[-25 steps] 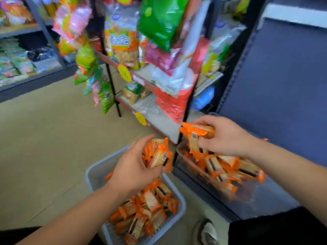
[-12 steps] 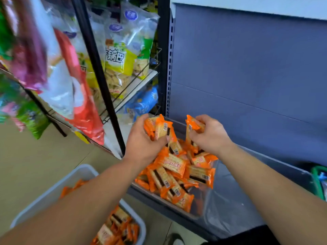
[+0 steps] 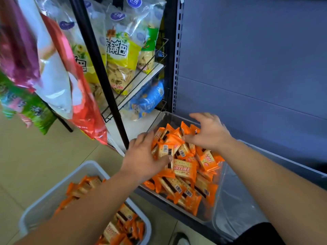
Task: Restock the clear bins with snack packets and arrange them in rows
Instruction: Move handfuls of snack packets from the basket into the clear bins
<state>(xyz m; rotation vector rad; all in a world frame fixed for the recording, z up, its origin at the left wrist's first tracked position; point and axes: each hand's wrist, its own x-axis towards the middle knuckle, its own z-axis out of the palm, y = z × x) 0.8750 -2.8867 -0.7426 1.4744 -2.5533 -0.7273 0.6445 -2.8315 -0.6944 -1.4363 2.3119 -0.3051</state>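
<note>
A clear bin on the bottom shelf holds a loose heap of orange cracker packets. My left hand is at the heap's left side, with fingers and thumb curled round a small bunch of these packets. My right hand is over the back of the heap with its fingers spread and lightly touching the top packets, holding nothing. A grey basket on the floor at lower left, under my left forearm, contains more orange packets.
A black wire rack with large snack bags and a blue packet stands just left of the bin. More bags hang at far left. A grey-blue shelf back panel rises behind. My shoe is below the bin.
My left hand carried its packets from above the basket into the bin. The right hand let go of its packets onto the heap and spread its fingers. The view turned right.
</note>
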